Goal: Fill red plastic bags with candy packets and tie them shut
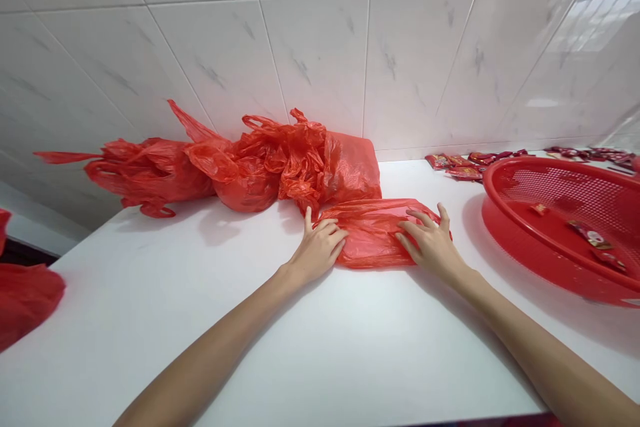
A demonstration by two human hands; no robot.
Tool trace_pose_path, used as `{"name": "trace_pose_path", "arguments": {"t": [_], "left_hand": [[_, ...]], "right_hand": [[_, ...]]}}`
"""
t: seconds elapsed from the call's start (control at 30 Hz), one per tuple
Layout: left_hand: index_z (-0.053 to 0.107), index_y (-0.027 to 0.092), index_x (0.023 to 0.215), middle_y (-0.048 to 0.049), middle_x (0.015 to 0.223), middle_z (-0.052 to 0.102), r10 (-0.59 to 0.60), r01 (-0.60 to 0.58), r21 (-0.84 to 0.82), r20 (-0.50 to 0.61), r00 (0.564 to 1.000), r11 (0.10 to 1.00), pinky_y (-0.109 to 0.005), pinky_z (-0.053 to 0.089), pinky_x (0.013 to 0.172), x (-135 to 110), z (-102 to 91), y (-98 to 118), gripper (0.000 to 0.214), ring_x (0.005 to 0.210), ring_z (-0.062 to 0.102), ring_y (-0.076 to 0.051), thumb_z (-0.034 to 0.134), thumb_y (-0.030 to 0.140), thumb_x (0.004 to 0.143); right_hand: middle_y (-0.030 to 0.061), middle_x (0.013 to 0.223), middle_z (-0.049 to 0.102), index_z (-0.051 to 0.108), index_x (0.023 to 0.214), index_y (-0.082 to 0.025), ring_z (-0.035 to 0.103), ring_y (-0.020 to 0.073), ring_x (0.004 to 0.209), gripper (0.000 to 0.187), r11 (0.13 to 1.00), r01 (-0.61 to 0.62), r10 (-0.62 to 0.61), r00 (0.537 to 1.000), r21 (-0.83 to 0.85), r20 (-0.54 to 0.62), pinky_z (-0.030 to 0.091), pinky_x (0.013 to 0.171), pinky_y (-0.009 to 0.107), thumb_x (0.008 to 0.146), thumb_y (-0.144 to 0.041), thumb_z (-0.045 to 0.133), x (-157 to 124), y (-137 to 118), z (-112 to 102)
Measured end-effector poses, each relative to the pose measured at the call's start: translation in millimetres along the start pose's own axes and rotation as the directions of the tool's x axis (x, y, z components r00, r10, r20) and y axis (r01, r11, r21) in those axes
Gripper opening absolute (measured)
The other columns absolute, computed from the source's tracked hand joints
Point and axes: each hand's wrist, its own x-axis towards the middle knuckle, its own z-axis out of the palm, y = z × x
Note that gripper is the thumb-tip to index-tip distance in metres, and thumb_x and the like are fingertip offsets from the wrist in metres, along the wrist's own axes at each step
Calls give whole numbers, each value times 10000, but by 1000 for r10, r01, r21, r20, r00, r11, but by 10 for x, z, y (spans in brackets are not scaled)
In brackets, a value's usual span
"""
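Observation:
A thin red plastic bag (375,233) lies flat and wrinkled on the white table (300,360). My left hand (320,247) rests on the bag's left end, fingers spread apart. At its right end my right hand (429,240) touches the plastic, its fingers also outstretched. Neither hand appears closed round anything. Just behind the flat bag stand filled red plastic bags: one with crumpled handles (350,167), a rounded one (250,180) beside it, and another (155,170) farther left.
A red mesh basket (540,250) with a few small wrapped packets (590,235) stands at the right. Behind it, several red packets (460,165) lie along the tiled wall (320,47). Another red bag (25,300) shows at the left edge.

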Motion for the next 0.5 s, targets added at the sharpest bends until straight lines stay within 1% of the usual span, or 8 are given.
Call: {"name": "trace_pose_path", "arguments": {"t": [0.1,0.17,0.23,0.3,0.4,0.43,0.5], "left_hand": [[716,207,1062,-81,1058,736,-52,52,44,10,999,998,-720,50,1208,5,31,-5,317,1103,641,-261,405,190,1001],[716,207,1074,-89,1023,733,-89,88,64,14,996,994,-719,93,1203,12,19,-1,310,1056,648,-265,419,197,985],[701,195,1138,-104,1014,733,-125,123,73,21,992,990,-733,117,1188,16,-6,5,307,1062,644,-290,460,203,949],[671,172,1218,-125,1029,730,-154,151,78,32,988,985,-751,135,1171,16,-30,12,370,1077,639,-319,509,191,887],[630,154,1283,-133,1040,726,-157,154,68,43,987,986,-746,142,1172,7,-45,28,486,1083,636,-328,522,157,809],[629,152,1279,-131,1037,725,-149,147,61,41,988,987,-739,133,1179,3,-42,35,497,1086,635,-325,517,145,795],[644,157,1243,-123,1030,719,-132,130,44,26,991,990,-729,102,1194,-7,-25,50,488,1095,633,-316,508,121,776]], "right_hand": [[86,932,776,680,941,-210,642,323,1144,279,999,-8,11,998,-39,64,125,1149,699,1022,-343,448,-2,-2,37],[83,876,771,678,908,-213,636,342,1140,288,998,-6,13,994,-66,111,104,1139,716,1011,-387,473,-1,0,34],[97,831,760,670,876,-204,648,357,1100,331,995,-12,29,987,-104,157,108,1123,727,1007,-435,473,1,9,26],[111,773,742,664,884,-186,673,358,1008,391,989,-34,63,978,-145,198,121,1110,732,997,-503,464,2,23,26],[99,664,704,654,1042,-137,690,349,859,523,980,-80,121,967,-183,223,135,1096,735,962,-617,461,-2,45,49],[100,656,704,639,1109,-115,691,352,844,576,978,-90,132,966,-189,221,139,1091,737,952,-640,460,-5,52,61],[134,717,731,599,1221,-74,693,372,875,657,975,-98,139,969,-201,202,143,1083,744,941,-653,466,-13,66,86]]}}
